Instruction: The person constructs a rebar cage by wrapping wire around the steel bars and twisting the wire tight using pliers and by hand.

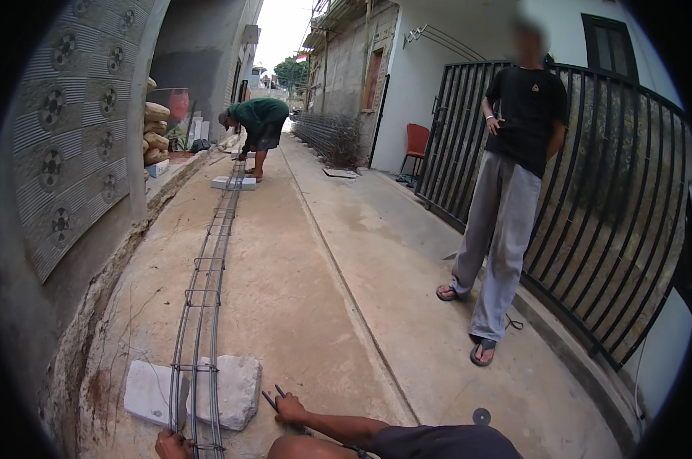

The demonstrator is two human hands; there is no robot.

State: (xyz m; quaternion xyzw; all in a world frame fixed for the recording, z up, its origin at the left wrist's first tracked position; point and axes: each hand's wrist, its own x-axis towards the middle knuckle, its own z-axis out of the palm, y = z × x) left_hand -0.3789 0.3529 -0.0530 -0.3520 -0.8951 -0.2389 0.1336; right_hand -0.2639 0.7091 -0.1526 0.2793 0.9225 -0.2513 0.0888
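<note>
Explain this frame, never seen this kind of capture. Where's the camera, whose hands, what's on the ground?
No machine here: a person wears a wide fisheye camera on the head, looking down, so straight edges bend. Their own hands enter from the bottom edge. The left hand grips the near end of a long steel rebar cage that runs away along the concrete alley floor, resting on pale stone blocks. The right hand holds a thin dark tool; I can't tell which kind. Farther off, a person in green bends over the cage, and another person stands by a black metal gate.

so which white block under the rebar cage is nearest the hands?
The rough white block beside the right hand and left hand; the other white blocks lie far off, by the bending person.
</note>
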